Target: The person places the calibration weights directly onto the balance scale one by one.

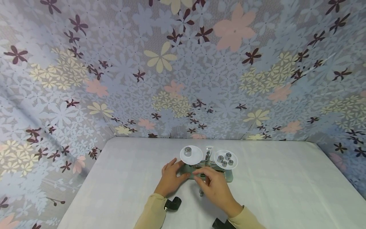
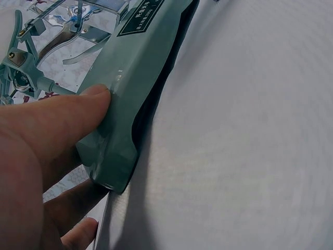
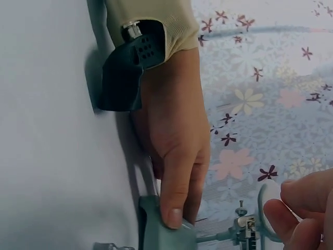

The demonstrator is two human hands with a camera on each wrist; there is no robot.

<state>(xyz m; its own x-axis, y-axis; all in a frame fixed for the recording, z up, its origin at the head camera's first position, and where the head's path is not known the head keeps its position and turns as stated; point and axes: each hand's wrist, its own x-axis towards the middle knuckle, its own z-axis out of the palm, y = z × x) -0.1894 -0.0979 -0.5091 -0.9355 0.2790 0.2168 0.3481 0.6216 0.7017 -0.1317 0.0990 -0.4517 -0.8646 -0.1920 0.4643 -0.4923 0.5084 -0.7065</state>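
A balance scale has a green base point(image 1: 228, 176) and two white pans. One metal weight point(image 1: 187, 151) stands on the left pan point(image 1: 197, 158), and several smaller metal weights point(image 1: 224, 163) stand on the right pan point(image 1: 234, 163). My left hand point(image 1: 170, 178) grips the base's left end, its thumb point(image 2: 93, 104) pressing on top and fingers around the side. In front of the scale is my right hand point(image 1: 213, 187), its thumb and index finger extended close together near the left side. Nothing shows between those fingertips.
Another metal weight point(image 1: 201, 192) is on the white tabletop point(image 1: 128, 165), partly beside my right hand. A flower-patterned covering point(image 1: 183, 79) rises behind the table. Black wrist mounts point(image 1: 173, 203) sit at both sleeves.
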